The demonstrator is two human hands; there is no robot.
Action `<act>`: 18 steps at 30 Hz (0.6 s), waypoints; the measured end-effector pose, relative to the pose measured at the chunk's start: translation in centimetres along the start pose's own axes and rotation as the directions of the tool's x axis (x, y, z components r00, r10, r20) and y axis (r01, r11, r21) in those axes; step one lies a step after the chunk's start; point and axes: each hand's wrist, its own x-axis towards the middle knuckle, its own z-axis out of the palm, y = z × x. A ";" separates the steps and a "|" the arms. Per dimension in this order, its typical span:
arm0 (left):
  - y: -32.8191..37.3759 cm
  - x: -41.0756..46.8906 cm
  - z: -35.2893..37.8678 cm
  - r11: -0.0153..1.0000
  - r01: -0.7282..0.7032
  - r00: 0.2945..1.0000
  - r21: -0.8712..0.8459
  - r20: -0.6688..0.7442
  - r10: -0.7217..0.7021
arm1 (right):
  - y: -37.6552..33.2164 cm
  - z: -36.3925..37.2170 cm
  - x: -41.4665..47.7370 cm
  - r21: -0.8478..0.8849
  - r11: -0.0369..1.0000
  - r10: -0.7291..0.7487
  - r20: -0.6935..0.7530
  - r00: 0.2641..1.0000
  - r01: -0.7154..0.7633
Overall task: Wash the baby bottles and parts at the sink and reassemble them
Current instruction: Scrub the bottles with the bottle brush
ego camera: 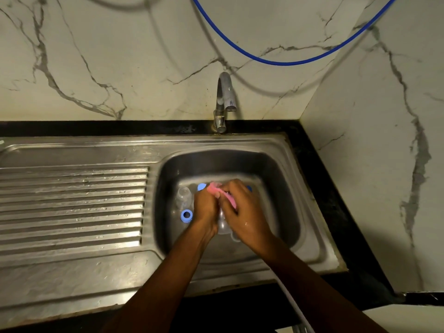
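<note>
Nearest, over the steel sink point(276, 169), the left hand point(205, 209) grips a smooth clear bottle point(223, 225) while the right hand point(242, 210) curls round a pink cloth point(214, 188) against it. Beyond lie a second transparent bottle point(183, 197), a blue ring point(186, 215), then a curved metal tap point(224, 99).

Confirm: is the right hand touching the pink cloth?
Touching. Head view: the right hand has its fingers curled over the pink cloth.

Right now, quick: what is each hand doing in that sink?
Left hand: fingers curled round the clear bottle.
Right hand: fingers curled on the pink cloth, held against that bottle.
</note>
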 end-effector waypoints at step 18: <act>0.0 -0.3 -1.2 0.982 0.172 0.971 -0.083 0.180 -0.155 | 2.2 0.6 0.2 -0.064 0.985 0.155 -0.061 0.986 -0.158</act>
